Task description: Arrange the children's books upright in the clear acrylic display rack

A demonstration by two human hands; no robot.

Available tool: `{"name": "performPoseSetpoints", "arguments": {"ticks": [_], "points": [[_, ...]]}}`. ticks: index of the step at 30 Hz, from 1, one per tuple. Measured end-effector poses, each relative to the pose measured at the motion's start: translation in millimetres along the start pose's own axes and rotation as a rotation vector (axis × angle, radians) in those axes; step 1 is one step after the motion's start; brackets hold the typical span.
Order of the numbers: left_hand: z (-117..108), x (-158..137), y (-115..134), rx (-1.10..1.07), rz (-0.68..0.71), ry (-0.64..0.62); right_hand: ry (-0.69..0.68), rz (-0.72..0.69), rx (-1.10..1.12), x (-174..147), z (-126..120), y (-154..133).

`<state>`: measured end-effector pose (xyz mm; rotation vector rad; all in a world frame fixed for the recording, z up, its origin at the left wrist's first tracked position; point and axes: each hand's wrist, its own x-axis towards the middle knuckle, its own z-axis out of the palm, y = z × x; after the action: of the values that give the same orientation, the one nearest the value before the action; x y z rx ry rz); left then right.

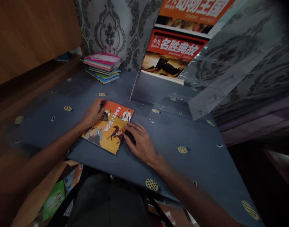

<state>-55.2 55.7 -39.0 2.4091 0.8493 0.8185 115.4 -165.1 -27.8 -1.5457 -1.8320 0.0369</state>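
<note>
A storybook (112, 135) with an orange and yellow cover, white Chinese lettering, robed figures and a horse rider lies face up on the blue cloth in front of me. My left hand (95, 113) holds its upper left edge, with the thumb side on the cover. At the opposite edge, my right hand (141, 143) grips the book with bent fingers, and its thumb sits lower along the side. Between them the two hands steady the book, slightly tilted in my view. The undersides of the fingers are hidden.
A stack of books (103, 67) stands by the patterned wall. To its right rises a clear acrylic rack (158, 94) holding red-covered books (175, 52). The blue tablecloth (163, 135) has yellow prints. Below the near edge, more books (54, 200) lie in an opening.
</note>
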Motion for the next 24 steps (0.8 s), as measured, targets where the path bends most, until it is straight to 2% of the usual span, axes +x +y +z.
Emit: {"name": "performPoseSetpoints", "arguments": {"ticks": [9, 16, 24], "points": [[-0.4, 0.3, 0.4, 0.013, 0.002, -0.007, 0.023, -0.293, 0.097, -12.2, -1.8, -25.9], [1.1, 0.5, -4.4, -0.078, -0.013, -0.006, -0.154, -0.439, 0.165, -14.0, 0.9, -38.4], [2.3, 6.0, -15.3, -0.384, -0.147, -0.033, -0.467, -0.455, 0.131, 24.2, 19.4, -55.4]]}}
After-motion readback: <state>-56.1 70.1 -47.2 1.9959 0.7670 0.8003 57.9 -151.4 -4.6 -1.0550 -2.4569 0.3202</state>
